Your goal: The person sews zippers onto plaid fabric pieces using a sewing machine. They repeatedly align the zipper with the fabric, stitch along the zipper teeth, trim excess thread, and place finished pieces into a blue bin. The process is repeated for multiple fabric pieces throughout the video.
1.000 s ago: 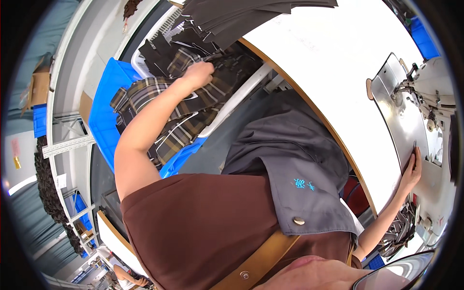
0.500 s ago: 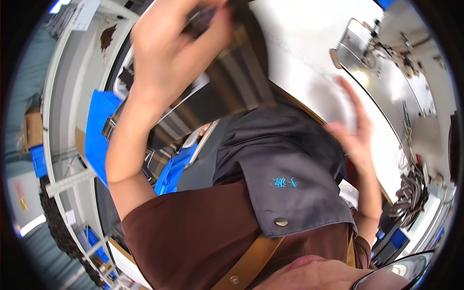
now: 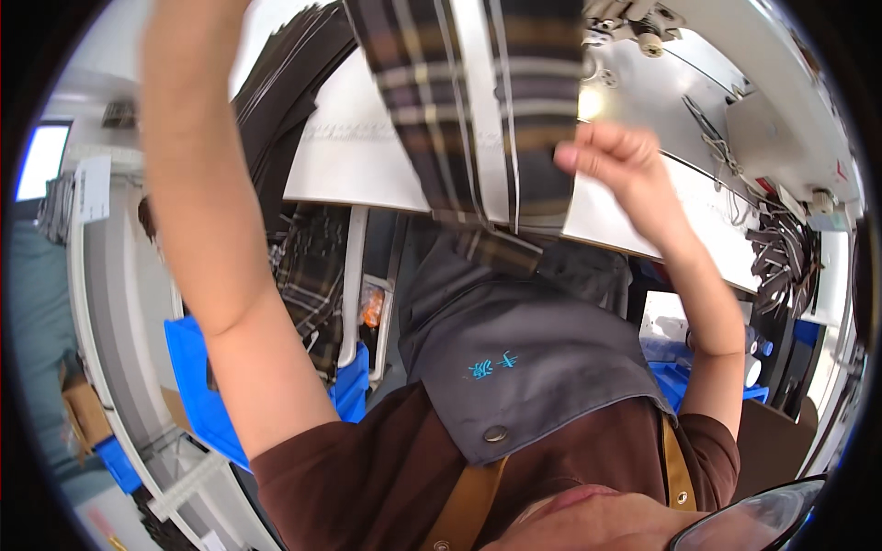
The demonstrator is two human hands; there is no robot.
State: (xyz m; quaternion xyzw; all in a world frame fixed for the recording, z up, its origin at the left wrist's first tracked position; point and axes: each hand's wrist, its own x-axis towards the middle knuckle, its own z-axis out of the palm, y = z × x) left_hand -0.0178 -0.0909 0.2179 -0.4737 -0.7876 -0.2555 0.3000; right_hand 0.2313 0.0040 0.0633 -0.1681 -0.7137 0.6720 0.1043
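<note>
Brown-and-black plaid cloth [image 3: 537, 101] with pale stripes meets the right hand [image 3: 625, 174], whose fingers are curled in, the thumb tip at the cloth's edge; I cannot tell whether they pinch it. The left forearm [image 3: 202, 184] runs up past the upper edge of the view, so the left hand and its fingers are out of sight. The cloth hangs down over the front of the white worktop [image 3: 354, 165], its lower end above the person's grey apron [image 3: 551, 358]. Left of it, a dark fabric stack [image 3: 276, 119] lies on the worktop; to the right stands a sewing machine with a shiny metal plate [image 3: 666, 101]. Below the worktop on the left, more plaid pieces [image 3: 312, 266] lie near a blue bin [image 3: 197, 386]. Dark strips [image 3: 781, 262] hang bunched at the far right.
</note>
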